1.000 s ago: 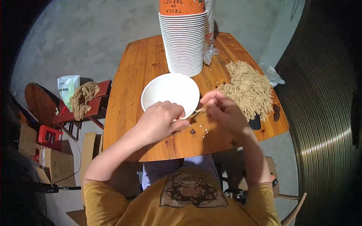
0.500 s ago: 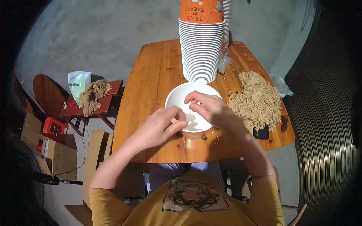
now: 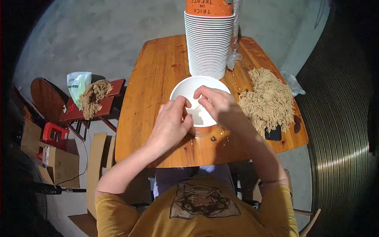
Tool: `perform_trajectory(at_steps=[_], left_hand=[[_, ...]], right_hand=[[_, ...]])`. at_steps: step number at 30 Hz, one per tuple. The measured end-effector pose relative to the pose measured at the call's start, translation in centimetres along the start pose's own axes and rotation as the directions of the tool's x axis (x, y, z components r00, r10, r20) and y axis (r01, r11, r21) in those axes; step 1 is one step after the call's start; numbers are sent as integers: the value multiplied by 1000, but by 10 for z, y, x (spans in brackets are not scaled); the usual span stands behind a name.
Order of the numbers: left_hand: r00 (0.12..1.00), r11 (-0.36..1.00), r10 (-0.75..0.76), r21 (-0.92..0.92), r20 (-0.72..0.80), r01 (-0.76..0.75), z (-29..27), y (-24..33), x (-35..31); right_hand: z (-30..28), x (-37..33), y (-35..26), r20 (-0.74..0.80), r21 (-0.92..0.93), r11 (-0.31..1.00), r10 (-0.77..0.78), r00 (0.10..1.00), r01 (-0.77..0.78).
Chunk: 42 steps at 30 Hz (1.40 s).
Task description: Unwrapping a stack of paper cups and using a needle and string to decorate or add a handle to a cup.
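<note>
A round paper bucket (image 3: 181, 87), white inside with an orange outside just showing at its near foot, stands on the wooden table before me. My left hand (image 3: 173, 117) is at its near left rim, fingers curled and thumb bent toward them. Over the bucket's opening, on the right, my right hand (image 3: 217, 106) has its index finger and thumb bent together. A faint thin line seems to run by the right fingertips; what either hand pinches is too small to make out. Behind the bucket rises a tall stack of white-rimmed paper buckets (image 3: 208, 45), an orange one at its top.
To the right lie a heap of tan cords (image 3: 268, 100) and a dark phone (image 3: 273, 133) partly under it. Clear plastic (image 3: 233, 60) sits by a second stack. Left of the table, a red bench (image 3: 103, 107) holds more tan cords (image 3: 94, 98) and a plastic bag (image 3: 77, 87).
My left hand has turned more upright, its fingers closer to the bucket's rim and to my right hand. The whole view has shifted slightly; the bucket stays in place on the table.
</note>
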<state>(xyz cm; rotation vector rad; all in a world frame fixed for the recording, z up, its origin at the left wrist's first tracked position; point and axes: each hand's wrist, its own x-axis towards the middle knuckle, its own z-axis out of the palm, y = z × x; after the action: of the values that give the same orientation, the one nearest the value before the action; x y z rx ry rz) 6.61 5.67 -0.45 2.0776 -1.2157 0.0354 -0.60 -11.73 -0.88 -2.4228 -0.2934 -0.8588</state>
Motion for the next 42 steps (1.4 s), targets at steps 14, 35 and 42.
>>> perform_trajectory(at_steps=[14,35,42], left_hand=[[996,993,-27,119,90,16,-1,-9,5],[929,931,358,-119,94,-346,-13,-38,1],[866,872,485,4,120,-489,-29,-42,1]], right_hand=[[8,5,-1,20,88,994,71,997,-72],[-2,7,12,121,52,982,174,977,-182],[5,16,15,167,-15,995,101,981,-100]])
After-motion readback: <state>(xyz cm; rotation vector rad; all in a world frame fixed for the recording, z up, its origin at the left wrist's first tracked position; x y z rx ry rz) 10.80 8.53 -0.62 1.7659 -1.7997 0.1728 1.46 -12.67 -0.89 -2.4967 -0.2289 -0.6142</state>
